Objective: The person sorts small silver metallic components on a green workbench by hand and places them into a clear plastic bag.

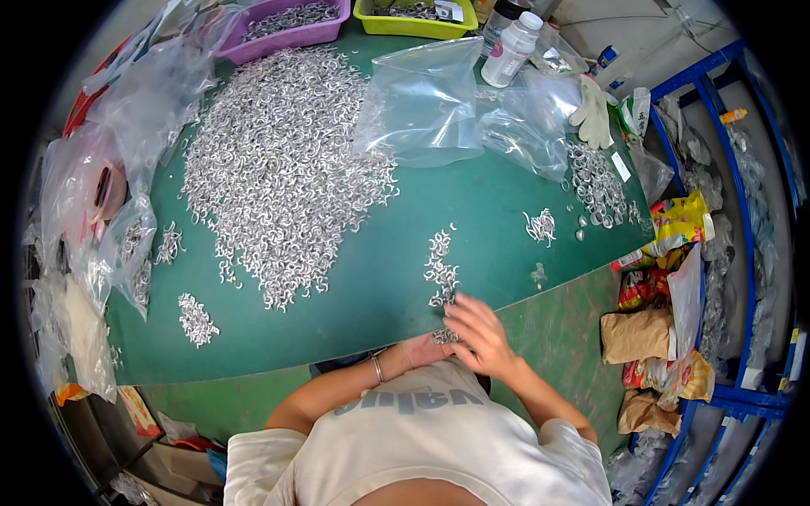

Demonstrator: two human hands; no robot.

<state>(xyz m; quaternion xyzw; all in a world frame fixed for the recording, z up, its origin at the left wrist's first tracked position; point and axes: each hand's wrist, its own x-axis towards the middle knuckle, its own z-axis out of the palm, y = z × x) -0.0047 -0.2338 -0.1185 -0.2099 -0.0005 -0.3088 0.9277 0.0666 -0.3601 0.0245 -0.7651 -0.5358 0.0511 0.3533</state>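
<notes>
At the table's front edge my left hand (422,350) is palm up and cupped, with small silvery curved metal pieces (445,336) in it. Over its fingers reaches my right hand (479,331), fingers loosely stretched and slightly apart, with nothing visible in them. Its fingertips are beside the near end of a short strip of curved metal pieces (440,268) on the green table (380,312). A big heap of like pieces (278,160) covers the table's left and middle. Part of the left hand is hidden behind the right.
Small piles (197,320) lie left; more metal pieces (540,226) and rings (597,184) lie right. Clear plastic bags (426,105), a white bottle (513,49), a glove (592,114), a purple basket (287,32) and a yellow-green basket (413,25) stand or lie behind. Blue shelving (742,253) is at right.
</notes>
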